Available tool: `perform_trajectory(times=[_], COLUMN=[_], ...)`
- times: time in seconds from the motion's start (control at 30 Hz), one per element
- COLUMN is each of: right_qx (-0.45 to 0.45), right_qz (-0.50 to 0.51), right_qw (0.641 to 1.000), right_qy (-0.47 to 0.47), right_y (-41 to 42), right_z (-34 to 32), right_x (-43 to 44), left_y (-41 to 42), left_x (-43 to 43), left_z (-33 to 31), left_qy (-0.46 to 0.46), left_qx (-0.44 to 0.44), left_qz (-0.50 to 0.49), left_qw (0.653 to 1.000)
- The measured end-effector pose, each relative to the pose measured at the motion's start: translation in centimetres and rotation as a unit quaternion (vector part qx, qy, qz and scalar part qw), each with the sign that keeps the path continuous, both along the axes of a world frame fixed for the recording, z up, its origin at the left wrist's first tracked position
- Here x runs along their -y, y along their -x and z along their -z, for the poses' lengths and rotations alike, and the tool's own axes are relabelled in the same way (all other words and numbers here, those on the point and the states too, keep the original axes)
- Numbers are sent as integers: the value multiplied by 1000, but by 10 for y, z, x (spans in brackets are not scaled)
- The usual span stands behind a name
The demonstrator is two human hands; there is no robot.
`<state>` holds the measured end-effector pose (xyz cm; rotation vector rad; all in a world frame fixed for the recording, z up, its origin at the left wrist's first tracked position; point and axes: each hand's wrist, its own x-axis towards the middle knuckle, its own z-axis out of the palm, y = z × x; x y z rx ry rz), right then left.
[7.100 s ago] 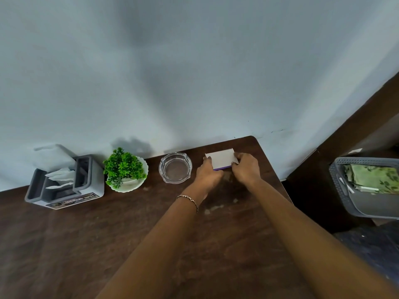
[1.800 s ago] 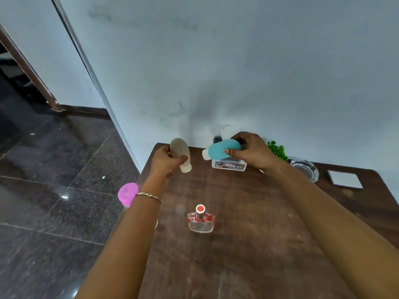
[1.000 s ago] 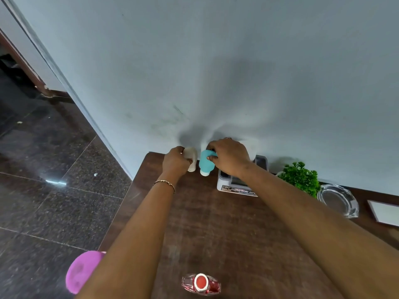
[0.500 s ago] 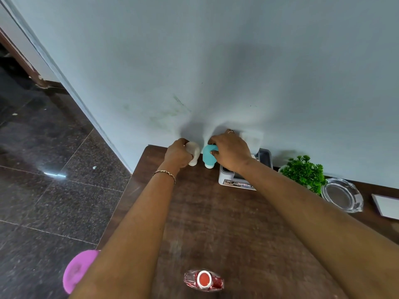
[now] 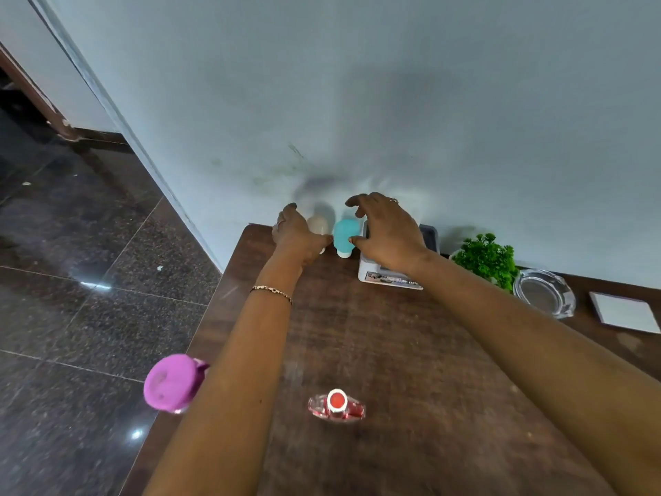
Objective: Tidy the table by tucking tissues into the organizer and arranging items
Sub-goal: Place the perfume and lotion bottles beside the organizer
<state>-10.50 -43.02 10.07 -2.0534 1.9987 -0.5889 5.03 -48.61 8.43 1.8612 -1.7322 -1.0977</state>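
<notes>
Two small travel bottles stand upside down on their caps against the wall at the table's far left corner: a beige bottle [image 5: 317, 224] and a teal bottle [image 5: 344, 235]. My left hand [image 5: 297, 233] is just left of the beige bottle, fingers loosened, thumb near its cap. My right hand [image 5: 388, 230] hovers beside the teal bottle with fingers spread and not closed round it. The grey organizer [image 5: 390, 278] sits right of the bottles, mostly hidden under my right hand; its tissues are hidden.
Along the wall to the right are a small green plant [image 5: 487, 258], a glass ashtray [image 5: 543, 293] and a white pad [image 5: 624, 312]. A red-capped perfume bottle [image 5: 337, 406] stands near me. A pink-lidded container [image 5: 171, 383] sits at the table's left edge [image 5: 200, 331], above dark floor.
Both hands carried the bottles to the wall and stood them there. Since half a second ago the fingers of both hands have loosened and spread off the bottles.
</notes>
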Motion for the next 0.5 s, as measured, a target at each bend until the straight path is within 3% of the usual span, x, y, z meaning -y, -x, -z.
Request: perform_trajectory(times=[0.13,0.23,0.37,0.5], right_qx=[52,104,118,159], right_qz=[-15,-41,-142,-120], right_qw=[998,992,964,947], right_qy=[-14,-64,-193,-252], right_y=[-2,-3,-5,-14], right_z=[-5,-5,11,34], right_x=[-47,-88,-137,-175], left_y=[-17,-33,-50,-65], left_x=[-63,-116,-169,-203], left_z=[-15,-12,12,46], left_qy=[2,-37,-68,-107], left_qx=[-148,-209,-213,-218], left_qz=[-33,-20,8,-26], left_qw=[988,977,975,970])
